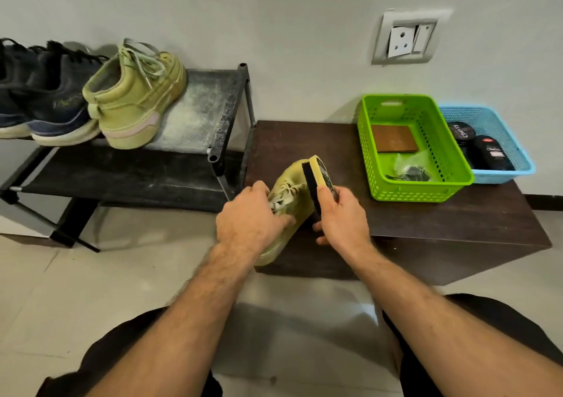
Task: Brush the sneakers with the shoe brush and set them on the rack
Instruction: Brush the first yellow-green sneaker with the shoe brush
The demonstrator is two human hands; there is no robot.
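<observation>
Olive-green sneaker (286, 201) at centre of frame, tilted with its toe toward the upper right, over the near left corner of a dark brown low table (426, 220). Left hand (253, 217) grips this sneaker at the laces and collar, fingers curled over the top. Right hand (342, 217) holds the shoe brush (316, 180), fingers and thumb wrapped round its yellow back; the black bristles lie against the sneaker's side. A 2nd olive-green sneaker (134, 98) stands upright on the top tier of the black shoe rack (225, 113) at upper left of frame, heel toward the camera, just beside 2 dark sneakers (45, 92) at the left edge. The rack's top tier shows pale dust to the right of that sneaker. On the table at right of frame, a green basket (457, 180) holds a brown rectangular block (393, 137) and a crumpled clear bag (408, 168); touching it on the right, a blue basket (502, 174) holds a round black tin (461, 130) and a black bottle (490, 153). A wall socket (408, 37) sits at upper right of frame
</observation>
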